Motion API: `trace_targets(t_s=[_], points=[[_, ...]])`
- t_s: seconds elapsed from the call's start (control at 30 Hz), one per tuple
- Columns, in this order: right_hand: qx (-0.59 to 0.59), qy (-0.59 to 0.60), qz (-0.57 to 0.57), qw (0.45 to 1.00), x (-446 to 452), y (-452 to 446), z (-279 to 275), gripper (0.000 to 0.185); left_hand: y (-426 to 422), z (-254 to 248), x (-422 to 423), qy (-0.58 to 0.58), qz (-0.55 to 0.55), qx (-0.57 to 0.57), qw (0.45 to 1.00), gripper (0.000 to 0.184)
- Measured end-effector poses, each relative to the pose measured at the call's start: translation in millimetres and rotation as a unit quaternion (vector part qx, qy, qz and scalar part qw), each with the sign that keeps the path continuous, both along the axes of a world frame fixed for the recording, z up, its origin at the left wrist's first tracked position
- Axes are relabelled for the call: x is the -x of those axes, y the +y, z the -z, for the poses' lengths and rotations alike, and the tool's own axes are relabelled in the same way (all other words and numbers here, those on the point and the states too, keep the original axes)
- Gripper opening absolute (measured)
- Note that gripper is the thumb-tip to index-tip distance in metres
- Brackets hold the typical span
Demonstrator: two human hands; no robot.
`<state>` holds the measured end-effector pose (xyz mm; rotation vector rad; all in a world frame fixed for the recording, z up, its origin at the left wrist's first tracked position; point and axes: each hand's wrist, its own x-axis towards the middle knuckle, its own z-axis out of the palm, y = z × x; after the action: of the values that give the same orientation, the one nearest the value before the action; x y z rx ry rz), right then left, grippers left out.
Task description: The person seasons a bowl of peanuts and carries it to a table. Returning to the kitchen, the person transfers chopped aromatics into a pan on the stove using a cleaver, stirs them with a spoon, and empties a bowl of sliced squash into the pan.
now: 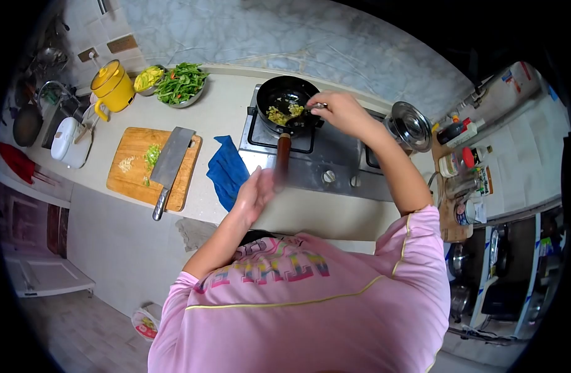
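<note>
My right hand (344,115) is closed around the handle of a metal utensil (316,107), whose far end dips into a black wok (276,93); whether it is a spoon or a spatula I cannot tell. Chopped yellow-green food (277,115) lies in oil at the bottom of the wok, on the left burner. The wok's brown wooden handle (283,152) points toward me. Beside the handle's near end is my left hand (254,193), thumb and fingers apart, its fingertips slightly blurred. A blue cloth (228,174) lies just left of it.
A cutting board (121,177) on the left holds a cleaver (172,158) and chopped scallion. Behind it stand a yellow pot (114,90) and a bowl of green vegetables (181,84). A lidded steel pot (410,127) sits on the right burner, near several jars.
</note>
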<state>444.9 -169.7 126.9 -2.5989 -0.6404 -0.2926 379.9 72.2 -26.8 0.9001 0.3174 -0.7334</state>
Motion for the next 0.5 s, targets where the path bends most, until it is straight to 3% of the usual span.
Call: trace_targets(t_s=[0.1, 0.27, 0.37, 0.5], points=[[-0.045, -0.059, 0.121, 0.990, -19.6, -2.7, 18.4, 0.021, -1.6, 1.2, -1.4, -0.015, 0.011, 0.014, 1.000, 0.038], [-0.032, -0.059, 0.313, 0.947, -45.8, -33.5, 19.1, 0.022, 0.1, -4.4, 1.2, -0.004, 0.009, 0.013, 1.000, 0.037], [-0.108, -0.098, 0.243, 0.959, -59.4, -27.3, 33.5, 0.022, -2.0, 4.5, 0.0, 0.011, 0.008, 0.018, 1.000, 0.038], [-0.118, 0.010, 0.065, 0.991, -38.3, -0.1, 23.1, 0.022, -0.8, -1.0, -0.4, -0.009, 0.004, 0.004, 1.000, 0.038]])
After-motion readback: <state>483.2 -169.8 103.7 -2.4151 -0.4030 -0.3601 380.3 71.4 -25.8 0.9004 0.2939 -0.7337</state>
